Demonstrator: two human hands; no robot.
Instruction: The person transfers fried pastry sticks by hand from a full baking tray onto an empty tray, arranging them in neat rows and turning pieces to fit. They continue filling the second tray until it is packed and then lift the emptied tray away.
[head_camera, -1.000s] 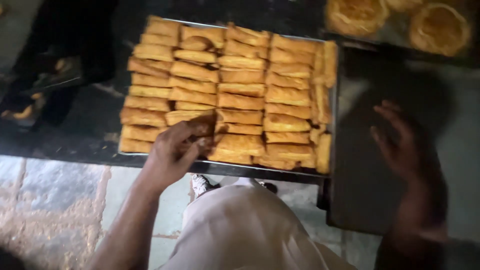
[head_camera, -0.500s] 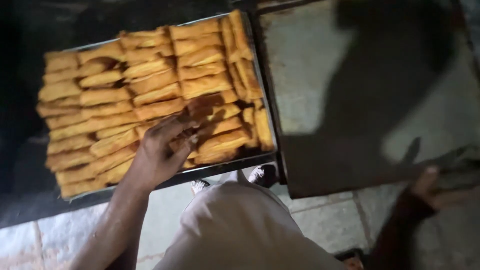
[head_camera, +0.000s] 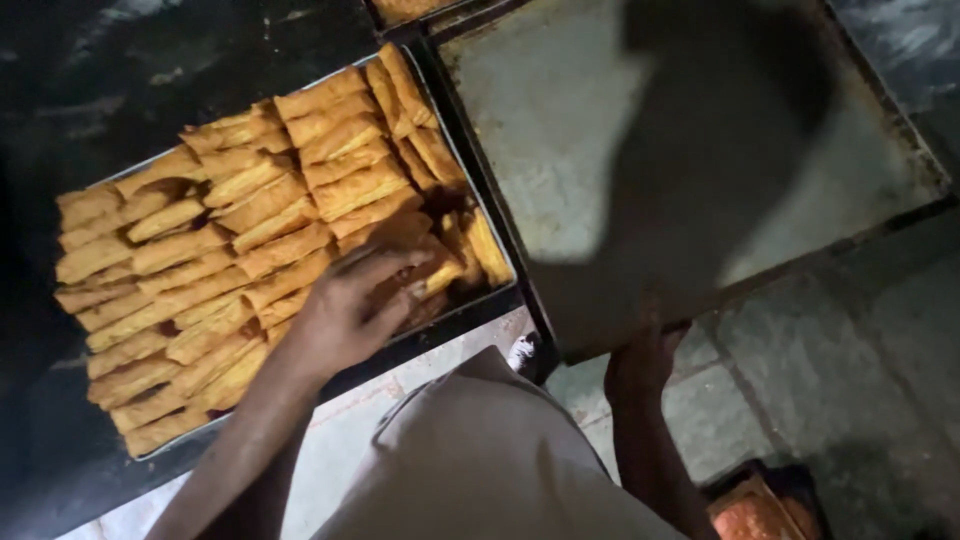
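A dark counter over a stone-tiled floor carries a baking tray packed with golden pastry fingers. At its five o'clock corner the left hand lies fingers spread on the pastries. At three o'clock, the right hand grips an empty metal tray — fingers hidden beneath.

Single head-worn view, looking steeply down, close over pastry tray and flat tray

place: a bakery work area
evidence: metal tray packed with baked pastry sticks
beside the tray: large empty baking sheet
below it: stone floor
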